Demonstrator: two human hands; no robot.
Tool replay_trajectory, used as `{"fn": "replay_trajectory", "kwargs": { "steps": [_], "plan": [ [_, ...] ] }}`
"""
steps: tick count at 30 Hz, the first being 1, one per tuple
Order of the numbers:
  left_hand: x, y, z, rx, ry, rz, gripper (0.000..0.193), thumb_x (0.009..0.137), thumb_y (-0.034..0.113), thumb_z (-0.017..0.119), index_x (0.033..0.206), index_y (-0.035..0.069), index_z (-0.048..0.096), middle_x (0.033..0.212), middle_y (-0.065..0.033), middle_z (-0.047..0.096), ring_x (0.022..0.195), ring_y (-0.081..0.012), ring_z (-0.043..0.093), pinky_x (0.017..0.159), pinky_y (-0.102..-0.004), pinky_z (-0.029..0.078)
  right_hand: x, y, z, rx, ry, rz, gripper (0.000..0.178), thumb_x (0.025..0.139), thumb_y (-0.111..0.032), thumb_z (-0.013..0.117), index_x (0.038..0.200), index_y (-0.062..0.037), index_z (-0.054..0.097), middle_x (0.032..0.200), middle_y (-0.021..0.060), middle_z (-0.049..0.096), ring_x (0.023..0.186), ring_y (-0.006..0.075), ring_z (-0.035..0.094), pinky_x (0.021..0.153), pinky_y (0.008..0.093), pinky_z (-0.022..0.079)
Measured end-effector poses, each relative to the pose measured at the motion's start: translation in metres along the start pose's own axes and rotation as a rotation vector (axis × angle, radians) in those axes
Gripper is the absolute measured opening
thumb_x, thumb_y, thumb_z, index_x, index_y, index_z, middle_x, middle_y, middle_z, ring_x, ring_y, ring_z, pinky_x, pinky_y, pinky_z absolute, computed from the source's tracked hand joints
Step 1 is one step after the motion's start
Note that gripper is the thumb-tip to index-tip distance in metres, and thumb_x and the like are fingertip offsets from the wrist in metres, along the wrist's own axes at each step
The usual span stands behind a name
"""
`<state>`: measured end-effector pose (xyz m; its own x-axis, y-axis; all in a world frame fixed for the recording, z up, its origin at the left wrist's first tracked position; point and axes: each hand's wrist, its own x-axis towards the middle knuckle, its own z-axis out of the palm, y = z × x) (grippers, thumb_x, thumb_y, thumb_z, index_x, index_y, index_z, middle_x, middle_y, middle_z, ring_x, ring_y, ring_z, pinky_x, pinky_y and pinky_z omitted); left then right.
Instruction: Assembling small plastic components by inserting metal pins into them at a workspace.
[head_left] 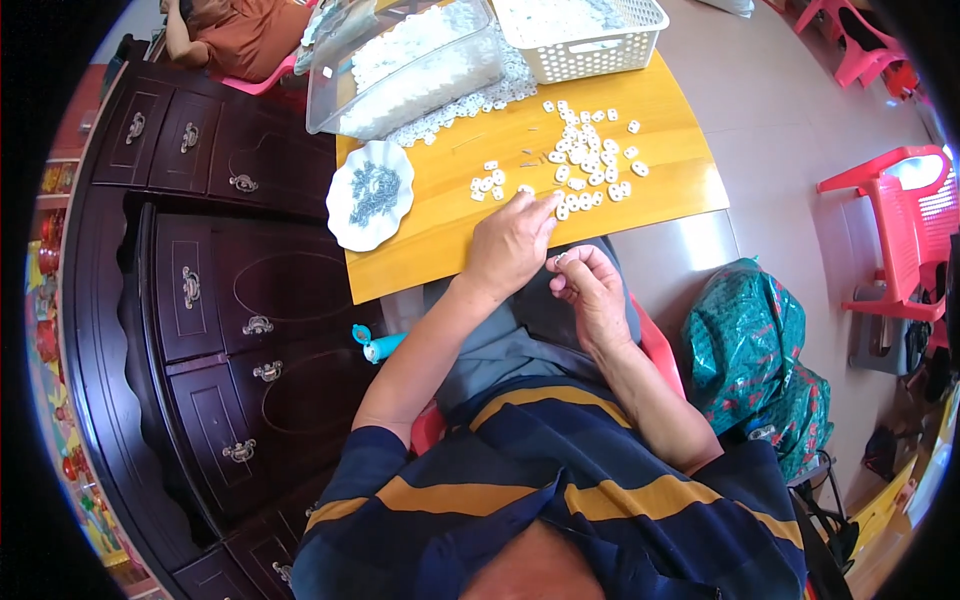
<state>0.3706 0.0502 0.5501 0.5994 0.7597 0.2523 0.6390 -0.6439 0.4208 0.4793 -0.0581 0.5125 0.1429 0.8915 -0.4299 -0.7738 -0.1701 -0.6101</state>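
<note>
Biggest thing here is a dark wooden cabinet (300, 295) running down the person's left, with curvy metal pulls. Next up is the yellow wood desk (690, 180) right in front of them, then a shiny green bag (745, 330) sitting off to the right. At the far side of the desk there's a clear bin (320, 105) heaped with white bits, more of them spilled along its near side, and just beside it a pale slotted basket (600, 62) that's filled too. Closer in, near the left edge, a wavy white dish (392, 226) holds a pile of dark metal bits. Left hand (515, 240) is palm down and open, fingers reaching out to the near edge of the loose white pieces (563, 174), which are mostly in one big bunch plus a little cluster further left. Right hand (592, 295) is off the near edge of the desk, thumb and finger pinching a small pale piece (560, 259), too tiny to make out. Smallest of all: a few thin metal slivers (528, 165) between the two bunches.
</note>
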Motion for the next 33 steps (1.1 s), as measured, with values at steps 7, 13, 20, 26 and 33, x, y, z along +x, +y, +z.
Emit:
{"fn": "replay_trajectory", "kwargs": {
  "steps": [7,13,20,26,33],
  "plan": [
    [0.016,-0.005,0.004,-0.061,0.038,0.029,0.019,0.088,0.017,0.066,0.105,0.010,0.070,0.091,-0.0103,0.064,0.080,-0.0315,0.066,0.068,-0.0407,0.054,0.001,-0.001,0.000,-0.007,0.001,-0.018,0.005,0.093,-0.012,0.064,0.092,-0.0102,0.060,0.091,0.0047,0.069,0.067,0.0067,0.059,0.065,0.0208,0.048],
    [0.031,-0.013,0.011,-0.070,0.082,0.013,0.010,0.087,0.018,0.067,0.091,0.010,0.070,0.088,-0.0091,0.066,0.078,-0.0310,0.067,0.067,-0.0409,0.054,0.000,-0.002,0.000,-0.003,0.001,-0.024,0.005,0.093,-0.012,0.065,0.092,-0.0102,0.060,0.091,0.0044,0.070,0.066,0.0061,0.059,0.064,0.0201,0.048],
    [0.039,-0.016,0.013,0.016,0.012,0.043,0.010,0.086,0.019,0.068,0.088,0.009,0.069,0.085,-0.0088,0.066,0.075,-0.0304,0.067,0.066,-0.0413,0.054,-0.001,0.000,-0.001,-0.014,-0.011,-0.007,0.005,0.093,-0.012,0.065,0.092,-0.0103,0.061,0.091,0.0037,0.069,0.066,0.0058,0.059,0.064,0.0200,0.049],
    [0.047,-0.017,0.011,0.198,-0.072,0.142,0.012,0.088,0.018,0.064,0.088,0.006,0.063,0.085,-0.0124,0.066,0.076,-0.0328,0.067,0.066,-0.0445,0.054,0.004,0.000,0.000,-0.043,-0.034,-0.012,0.005,0.093,-0.012,0.065,0.092,-0.0101,0.060,0.090,0.0037,0.069,0.066,0.0056,0.059,0.063,0.0197,0.049],
    [0.026,-0.028,-0.020,0.040,0.059,0.047,0.011,0.087,0.013,0.062,0.088,0.004,0.057,0.084,-0.0175,0.064,0.075,-0.0387,0.065,0.065,-0.0503,0.052,0.003,0.003,0.001,-0.180,-0.054,-0.072,0.007,0.090,-0.011,0.065,0.094,-0.0082,0.059,0.091,0.0042,0.068,0.068,0.0085,0.058,0.064,0.0213,0.047]
  ]
}}
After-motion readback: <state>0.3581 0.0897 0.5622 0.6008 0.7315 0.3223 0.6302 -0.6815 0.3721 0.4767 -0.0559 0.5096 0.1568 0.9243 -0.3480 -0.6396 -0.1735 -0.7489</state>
